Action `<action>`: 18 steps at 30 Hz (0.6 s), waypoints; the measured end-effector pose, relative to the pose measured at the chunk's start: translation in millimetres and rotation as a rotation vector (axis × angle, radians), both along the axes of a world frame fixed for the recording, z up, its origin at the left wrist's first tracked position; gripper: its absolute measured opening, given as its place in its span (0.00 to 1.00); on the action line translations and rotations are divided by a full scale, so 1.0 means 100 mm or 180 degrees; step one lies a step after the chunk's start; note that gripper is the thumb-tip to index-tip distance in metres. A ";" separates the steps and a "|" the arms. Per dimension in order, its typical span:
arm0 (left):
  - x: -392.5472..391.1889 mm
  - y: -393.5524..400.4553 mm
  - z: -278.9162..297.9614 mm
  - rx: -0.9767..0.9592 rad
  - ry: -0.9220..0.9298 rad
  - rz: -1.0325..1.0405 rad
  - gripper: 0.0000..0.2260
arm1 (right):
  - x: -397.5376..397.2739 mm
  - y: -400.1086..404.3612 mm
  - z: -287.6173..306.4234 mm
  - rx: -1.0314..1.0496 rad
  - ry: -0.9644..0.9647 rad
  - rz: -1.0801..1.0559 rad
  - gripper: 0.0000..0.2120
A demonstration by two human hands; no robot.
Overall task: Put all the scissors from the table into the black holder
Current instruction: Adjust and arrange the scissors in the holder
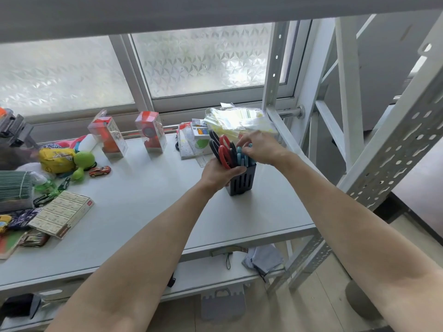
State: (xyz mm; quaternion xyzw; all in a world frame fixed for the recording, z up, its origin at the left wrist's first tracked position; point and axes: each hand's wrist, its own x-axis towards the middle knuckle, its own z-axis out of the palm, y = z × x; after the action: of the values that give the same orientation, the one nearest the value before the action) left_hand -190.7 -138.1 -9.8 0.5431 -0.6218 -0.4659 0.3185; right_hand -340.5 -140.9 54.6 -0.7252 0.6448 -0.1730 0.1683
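Observation:
The black slotted holder (241, 183) stands upright on the white table (143, 207), right of centre. Several scissors stick out of its top, handles up: black-handled ones (214, 140), red-handled ones (224, 149) and blue-handled ones (241, 157). My left hand (217, 173) wraps around the holder's left side near its rim. My right hand (260, 147) reaches in from the right, its fingertips pinching the blue scissor handles at the top of the holder.
A pile of clear plastic bags (239, 121) and stationery packs (194, 142) lie just behind the holder. Two clear boxed items (151, 133) stand mid-table. Toys, a toy car (100, 171) and a flat carton (62, 213) crowd the left. Metal rack posts (393, 149) rise on the right.

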 end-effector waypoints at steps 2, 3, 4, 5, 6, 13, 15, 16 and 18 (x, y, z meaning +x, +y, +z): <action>0.02 -0.01 0.01 0.0054 0.0027 -0.0082 0.16 | -0.01 0.01 0.05 0.0138 0.0096 0.0155 0.13; 0.03 -0.01 0.02 0.0069 0.0032 -0.0147 0.17 | -0.03 0.02 0.08 0.0262 0.0129 0.0263 0.14; 0.04 -0.01 0.02 0.0076 0.0027 -0.0200 0.17 | -0.05 0.03 0.10 0.0394 0.0172 0.0382 0.15; 0.04 -0.01 0.02 0.0071 0.0013 -0.0229 0.18 | -0.08 0.03 0.11 0.0505 0.0250 0.0485 0.16; 0.04 -0.01 0.02 0.0056 -0.0002 -0.0227 0.19 | -0.09 0.03 0.11 0.0560 0.0361 0.0556 0.17; 0.05 -0.02 -0.02 -0.0036 -0.0023 -0.0136 0.21 | -0.16 0.01 0.08 0.0651 0.0145 0.0587 0.39; 0.05 -0.03 -0.02 -0.0036 -0.0052 -0.0132 0.22 | -0.27 0.04 0.09 0.0755 -0.0390 0.0558 0.39; 0.05 -0.03 -0.02 -0.0045 -0.0066 -0.0129 0.22 | -0.31 0.06 0.08 0.0699 -0.0433 0.0554 0.35; 0.03 -0.04 -0.01 -0.0051 -0.0076 -0.0132 0.23 | -0.33 0.07 0.05 0.0396 -0.0349 0.0477 0.30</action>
State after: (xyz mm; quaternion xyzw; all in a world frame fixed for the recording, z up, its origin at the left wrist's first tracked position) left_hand -187.5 -142.1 -11.2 0.5330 -0.6403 -0.4609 0.3057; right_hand -373.4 -133.7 59.8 -0.7490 0.5881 -0.1591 0.2604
